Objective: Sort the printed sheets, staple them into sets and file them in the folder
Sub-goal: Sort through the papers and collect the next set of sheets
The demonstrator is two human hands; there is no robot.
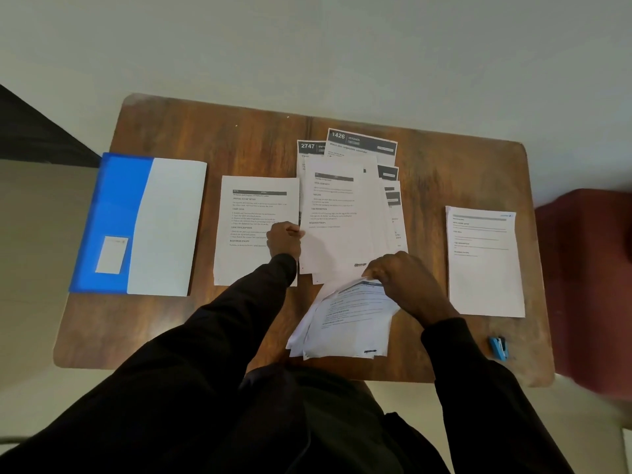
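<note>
Black sleeves [212,364] reach over the near edge of the wooden desk [205,138], where the right hand [400,275] curls its fingers round the top of a loose bundle of sheets [349,323] lying just in front of the person. The left hand [285,236], fingers curled, pinches the left edge of the fanned pile [342,206] at mid-desk. A single sheet [253,206] lies left of that pile, the open blue folder [136,224] sits at the far left, another sheet [484,265] lies right, and a blue stapler [498,348] sits near it.
</note>
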